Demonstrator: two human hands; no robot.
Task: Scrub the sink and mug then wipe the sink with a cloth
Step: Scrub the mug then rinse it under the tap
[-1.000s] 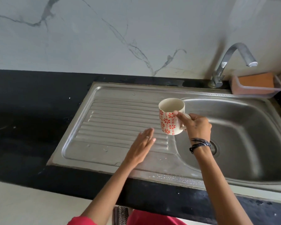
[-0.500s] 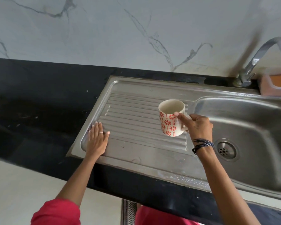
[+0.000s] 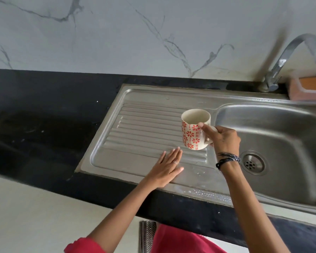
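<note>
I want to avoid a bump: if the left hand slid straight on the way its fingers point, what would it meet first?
Probably the mug, which the right hand holds just beyond the left hand fingertips. If the mug hangs above the drainboard, the flat hand may slip under it.

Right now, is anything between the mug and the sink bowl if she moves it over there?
Nothing visible. The right hand holds the mug by its handle above the drainboard, beside the sink bowl, which holds only its drain.

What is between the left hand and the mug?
Only bare ridged drainboard: the head view shows nothing between the left hand and the mug.
</note>
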